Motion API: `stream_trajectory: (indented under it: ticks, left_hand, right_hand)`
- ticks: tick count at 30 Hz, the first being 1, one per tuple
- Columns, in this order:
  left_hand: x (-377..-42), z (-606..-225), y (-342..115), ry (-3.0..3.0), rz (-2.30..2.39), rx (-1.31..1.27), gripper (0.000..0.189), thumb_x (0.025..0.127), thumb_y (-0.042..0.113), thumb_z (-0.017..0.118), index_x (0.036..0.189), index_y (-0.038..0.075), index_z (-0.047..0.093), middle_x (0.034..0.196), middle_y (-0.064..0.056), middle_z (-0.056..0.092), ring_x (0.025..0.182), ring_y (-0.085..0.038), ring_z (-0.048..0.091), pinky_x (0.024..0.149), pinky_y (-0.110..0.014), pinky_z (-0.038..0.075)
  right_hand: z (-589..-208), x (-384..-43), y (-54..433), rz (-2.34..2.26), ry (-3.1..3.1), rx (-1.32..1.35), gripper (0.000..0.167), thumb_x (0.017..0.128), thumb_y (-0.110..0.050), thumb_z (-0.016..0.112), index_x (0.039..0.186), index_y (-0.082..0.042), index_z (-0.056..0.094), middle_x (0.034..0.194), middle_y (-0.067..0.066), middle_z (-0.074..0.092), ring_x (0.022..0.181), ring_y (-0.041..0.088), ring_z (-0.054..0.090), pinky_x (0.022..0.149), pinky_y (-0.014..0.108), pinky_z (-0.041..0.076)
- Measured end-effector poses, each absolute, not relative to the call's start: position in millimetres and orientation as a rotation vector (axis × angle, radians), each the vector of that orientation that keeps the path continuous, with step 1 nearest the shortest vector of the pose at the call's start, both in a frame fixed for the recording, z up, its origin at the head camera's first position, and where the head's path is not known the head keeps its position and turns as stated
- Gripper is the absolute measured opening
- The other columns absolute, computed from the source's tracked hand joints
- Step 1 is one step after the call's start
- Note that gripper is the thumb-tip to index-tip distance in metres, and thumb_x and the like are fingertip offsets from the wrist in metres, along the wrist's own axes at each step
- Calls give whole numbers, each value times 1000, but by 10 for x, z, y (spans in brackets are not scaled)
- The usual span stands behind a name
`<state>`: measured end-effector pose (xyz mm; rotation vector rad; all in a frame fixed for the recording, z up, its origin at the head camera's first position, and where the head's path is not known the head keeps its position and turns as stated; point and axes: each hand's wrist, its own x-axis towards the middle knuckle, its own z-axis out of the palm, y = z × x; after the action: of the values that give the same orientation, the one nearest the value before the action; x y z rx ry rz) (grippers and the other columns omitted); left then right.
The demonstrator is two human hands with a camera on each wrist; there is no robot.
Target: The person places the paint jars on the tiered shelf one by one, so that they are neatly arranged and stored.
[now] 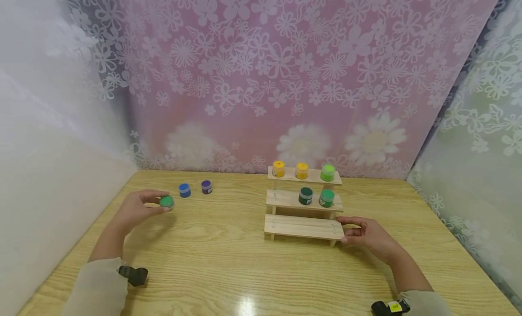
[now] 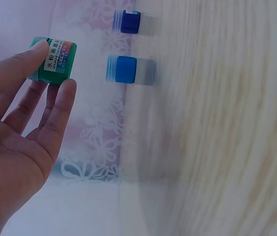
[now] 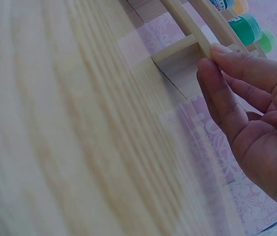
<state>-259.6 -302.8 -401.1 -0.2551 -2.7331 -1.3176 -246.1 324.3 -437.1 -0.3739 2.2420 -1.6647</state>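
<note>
Between thumb and fingers, my left hand (image 1: 136, 210) pinches a small green paint jar (image 2: 59, 61) with a printed label. In the left wrist view the jar appears lifted off the table. A blue paint jar (image 1: 185, 190) and a purple one (image 1: 206, 187) stand on the table just beyond that hand. At the right, my right hand (image 1: 369, 237) pinches the end of the lowest step of a three-step wooden rack (image 1: 303, 226). On the rack's middle step are a dark green jar (image 1: 306, 196) and a green jar (image 1: 326, 198).
Along the rack's top step stand two yellow jars (image 1: 278, 169) and a light green jar (image 1: 328, 172). A pink flowered cloth (image 1: 244, 80) hangs behind the wooden table (image 1: 220, 261). Pale sheets (image 1: 53, 148) flank both sides.
</note>
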Motion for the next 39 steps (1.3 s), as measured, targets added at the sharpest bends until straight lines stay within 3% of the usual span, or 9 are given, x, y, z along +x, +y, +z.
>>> stream_trajectory:
  ticks: [28, 36, 39]
  left_hand:
    - [-2518, -3741, -2534, -2646, -1404, -499, 47, 82, 26, 81, 125, 11, 68, 124, -9, 62, 102, -22, 58, 82, -30, 56]
    - [-2496, -3668, -2379, -2616, -1441, -581, 48, 81, 20, 82, 125, 7, 68, 128, -14, 60, 115, -29, 55, 82, -29, 56]
    - [-2502, -3657, -2321, -2596, -1453, -613, 46, 81, 18, 82, 123, 7, 69, 125, -13, 61, 111, -30, 56, 80, -29, 57]
  right_hand:
    - [-4364, -2452, 3233, -1673, 2237, -389, 68, 89, -9, 72, 144, 10, 38, 113, 15, 64, 95, 19, 66, 83, 34, 56]
    - [-4362, -2459, 3233, -1677, 2230, -378, 68, 89, -10, 72, 144, 11, 37, 112, 14, 63, 93, 18, 66, 83, 33, 56]
    - [-4363, -2461, 3234, -1676, 2229, -378, 69, 89, -10, 73, 144, 11, 37, 111, 13, 63, 93, 18, 66, 83, 33, 56]
